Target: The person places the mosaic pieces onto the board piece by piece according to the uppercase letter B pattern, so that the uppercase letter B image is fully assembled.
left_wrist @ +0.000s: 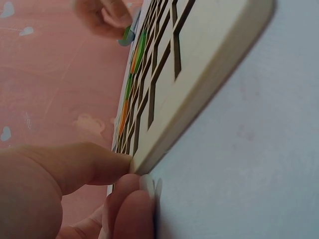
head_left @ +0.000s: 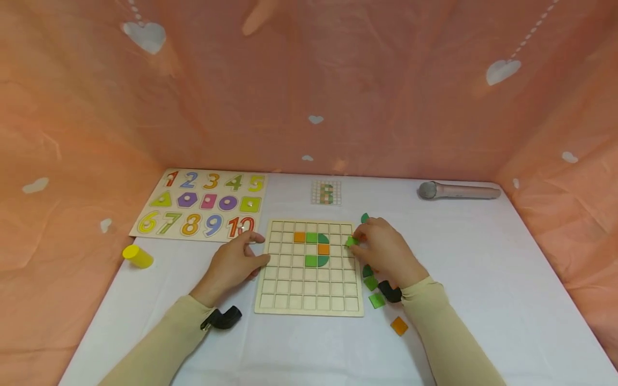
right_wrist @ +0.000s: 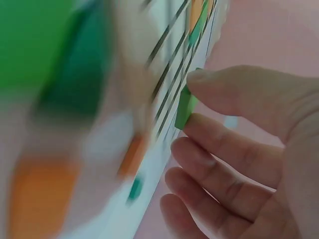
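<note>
A pale wooden grid board [head_left: 309, 303] lies on the table with orange, light green and dark green tiles set in its upper middle. At its left edge my left hand [head_left: 233, 261] rests loosely, the thumb [left_wrist: 94, 164] touching the rim and the other fingers bent beside it. Between thumb and index finger my right hand [head_left: 383, 247] pinches a light green square tile [right_wrist: 185, 107], tilted over the board's upper right edge. Under and beside that hand lie loose tiles: dark green curved ones [head_left: 365, 217], light green squares [head_left: 376, 300] and an orange square [head_left: 399, 326].
Behind the board lies a small pattern card [head_left: 326, 193]. A number and shape puzzle [head_left: 203, 206] is at the back left, with a yellow cylinder [head_left: 138, 256] in front of it. A microphone [head_left: 458, 191] lies at the back right. Pink fabric encloses the table.
</note>
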Motion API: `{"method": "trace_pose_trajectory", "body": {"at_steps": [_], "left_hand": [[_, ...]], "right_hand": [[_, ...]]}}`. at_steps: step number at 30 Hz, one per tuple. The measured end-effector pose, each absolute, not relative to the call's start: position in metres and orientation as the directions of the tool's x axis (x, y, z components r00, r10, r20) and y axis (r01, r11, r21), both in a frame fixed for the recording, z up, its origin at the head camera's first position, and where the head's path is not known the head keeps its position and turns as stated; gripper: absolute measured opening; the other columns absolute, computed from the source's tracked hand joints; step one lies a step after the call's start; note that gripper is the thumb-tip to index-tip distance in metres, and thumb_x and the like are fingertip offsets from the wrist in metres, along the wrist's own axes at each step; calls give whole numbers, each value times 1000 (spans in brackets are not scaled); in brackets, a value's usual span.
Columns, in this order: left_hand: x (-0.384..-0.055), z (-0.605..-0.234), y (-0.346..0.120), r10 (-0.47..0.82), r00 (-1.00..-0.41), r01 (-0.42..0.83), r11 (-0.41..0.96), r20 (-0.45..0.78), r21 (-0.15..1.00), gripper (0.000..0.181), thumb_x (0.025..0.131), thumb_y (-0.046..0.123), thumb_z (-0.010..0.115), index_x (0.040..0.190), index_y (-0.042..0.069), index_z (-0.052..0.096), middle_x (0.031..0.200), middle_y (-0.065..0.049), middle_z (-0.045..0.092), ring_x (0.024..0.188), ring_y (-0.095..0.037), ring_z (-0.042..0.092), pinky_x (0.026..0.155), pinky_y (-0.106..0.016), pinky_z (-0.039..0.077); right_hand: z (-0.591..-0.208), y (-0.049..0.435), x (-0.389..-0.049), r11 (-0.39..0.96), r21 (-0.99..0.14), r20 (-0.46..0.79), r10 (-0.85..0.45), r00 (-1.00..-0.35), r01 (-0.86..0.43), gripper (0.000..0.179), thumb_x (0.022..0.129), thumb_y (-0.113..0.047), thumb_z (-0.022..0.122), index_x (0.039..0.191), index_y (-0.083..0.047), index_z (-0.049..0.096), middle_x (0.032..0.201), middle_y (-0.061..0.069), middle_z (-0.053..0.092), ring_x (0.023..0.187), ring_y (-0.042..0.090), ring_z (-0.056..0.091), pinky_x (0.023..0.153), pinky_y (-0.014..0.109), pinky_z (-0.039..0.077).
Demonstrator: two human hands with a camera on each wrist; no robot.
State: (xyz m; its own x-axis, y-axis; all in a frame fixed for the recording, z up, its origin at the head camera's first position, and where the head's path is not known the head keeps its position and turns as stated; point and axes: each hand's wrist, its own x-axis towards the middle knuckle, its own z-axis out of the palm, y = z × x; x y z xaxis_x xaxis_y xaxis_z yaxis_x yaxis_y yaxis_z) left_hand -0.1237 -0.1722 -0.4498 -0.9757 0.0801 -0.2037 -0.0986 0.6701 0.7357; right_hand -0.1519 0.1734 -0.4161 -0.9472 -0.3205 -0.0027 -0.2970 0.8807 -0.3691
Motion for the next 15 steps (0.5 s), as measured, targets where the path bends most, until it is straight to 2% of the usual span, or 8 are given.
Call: {"method": "trace_pose_trajectory", "body": {"at_steps": [7, 12, 15], "left_hand": [[-124, -448, -171, 77, -976, -97, 676, -202, 730, 44, 95, 27, 79, 134, 12, 64, 69, -1, 66, 59, -16, 63, 68, -33, 45], [-124, -447, -171, 72, -976, -102, 676, -203, 730, 44, 95, 27, 79, 134, 12, 64, 69, -1, 67, 59, -16, 63, 67, -33, 45], [-124, -447, -172, 75, -976, -100, 677, -204, 729, 44, 95, 27, 79, 134, 12, 64, 69, -1, 67, 59, -16, 63, 68, -33, 45]], "right_hand": [[-413, 122, -158, 835, -316, 23, -467, -884, -450, 25, 94, -29, 85, 106, -9, 80, 102, 2, 69, 97, 19, 61, 82, 36, 59], [-416, 98, -160, 813, -311, 13, -515, -857, -493, 21, 94, -30, 86, 103, -13, 80, 97, -1, 67, 96, 18, 59, 76, 32, 57], [-417, 88, -161, 800, -311, 12, -536, -844, -513, 17, 94, -27, 85, 101, -12, 80, 97, 0, 68, 95, 19, 59, 78, 33, 57]]}}
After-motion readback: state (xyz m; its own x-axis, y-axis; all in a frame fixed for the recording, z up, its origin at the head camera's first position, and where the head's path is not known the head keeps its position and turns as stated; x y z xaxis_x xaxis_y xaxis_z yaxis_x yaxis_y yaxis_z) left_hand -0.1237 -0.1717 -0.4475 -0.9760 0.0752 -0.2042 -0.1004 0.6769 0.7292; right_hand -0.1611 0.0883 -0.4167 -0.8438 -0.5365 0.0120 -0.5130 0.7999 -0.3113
